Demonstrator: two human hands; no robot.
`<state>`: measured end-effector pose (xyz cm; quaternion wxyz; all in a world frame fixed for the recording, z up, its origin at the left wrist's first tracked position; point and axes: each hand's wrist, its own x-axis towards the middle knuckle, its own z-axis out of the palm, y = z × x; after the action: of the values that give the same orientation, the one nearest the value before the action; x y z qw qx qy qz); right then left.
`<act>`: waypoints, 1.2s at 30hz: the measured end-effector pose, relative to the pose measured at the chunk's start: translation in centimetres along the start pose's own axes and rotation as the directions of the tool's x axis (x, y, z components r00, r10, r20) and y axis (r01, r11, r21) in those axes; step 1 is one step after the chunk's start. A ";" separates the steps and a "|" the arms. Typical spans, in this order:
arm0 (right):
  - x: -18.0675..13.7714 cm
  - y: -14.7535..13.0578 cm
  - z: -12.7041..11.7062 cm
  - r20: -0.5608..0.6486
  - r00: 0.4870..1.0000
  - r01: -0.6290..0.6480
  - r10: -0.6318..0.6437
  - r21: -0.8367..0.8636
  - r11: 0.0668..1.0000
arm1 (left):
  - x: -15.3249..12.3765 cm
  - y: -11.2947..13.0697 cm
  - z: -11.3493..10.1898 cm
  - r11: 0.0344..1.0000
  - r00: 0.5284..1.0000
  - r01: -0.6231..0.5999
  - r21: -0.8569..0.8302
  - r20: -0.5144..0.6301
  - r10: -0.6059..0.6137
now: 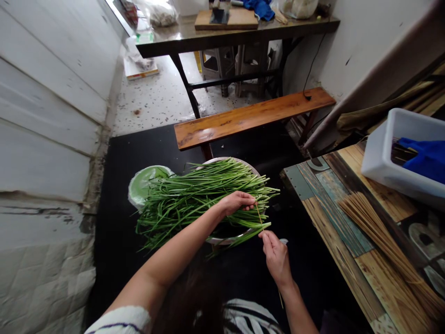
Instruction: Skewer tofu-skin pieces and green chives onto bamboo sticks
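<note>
A large heap of green garlic chives (194,190) lies across a round, light-rimmed basin (222,240), pale cut ends pointing right. Over the lower part of the heap, my left hand (238,202) is closed with its fingertips pinched on one end of a thin bamboo skewer (259,214). My right hand (274,253) is closed lower down, at the right of the basin, gripping the same skewer, whose far end shows below my wrist. The pale ends of a few chives (260,227) meet the skewer just above my right fingertips. Whether they are pierced I cannot tell.
At right, a patchwork wooden table (347,273) bears a bundle of bamboo skewers (382,250) and a white plastic bin (375,153) with blue cloth. A green round lid-like object (146,183) lies left of the basin. Ahead stand a wooden bench (243,116) and a dark table (181,35).
</note>
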<state>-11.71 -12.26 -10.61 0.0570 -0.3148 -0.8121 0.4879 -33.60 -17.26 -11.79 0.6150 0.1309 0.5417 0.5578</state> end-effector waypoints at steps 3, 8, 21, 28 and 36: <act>0.1 -0.1 0.2 -0.015 1.000 -0.001 0.001 0.004 1.000 | -0.6 -0.4 0.5 0.997 0.999 0.026 0.076 0.043 -0.030; 0.3 0.3 0.9 -0.032 0.999 -0.028 0.029 0.021 0.999 | -1.1 -1.5 1.4 0.922 0.994 -0.089 0.378 0.094 0.057; -0.4 1.5 0.9 -0.039 0.997 -0.057 0.060 0.079 0.995 | 1.3 -1.0 0.5 0.644 0.897 -0.232 0.729 -0.094 0.431; 0.1 0.5 0.2 0.005 1.000 -0.013 0.013 0.042 0.999 | 0.7 0.1 -0.4 0.994 0.999 0.001 0.114 -0.038 0.003; 0.4 0.3 0.1 0.010 1.000 -0.005 0.005 0.047 0.999 | 0.1 0.7 -0.8 0.999 0.999 -0.006 0.037 0.039 0.004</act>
<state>-11.97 -12.03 -11.00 0.0594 -0.3130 -0.8000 0.5085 -34.64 -17.23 -11.59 0.6215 0.1543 0.5395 0.5466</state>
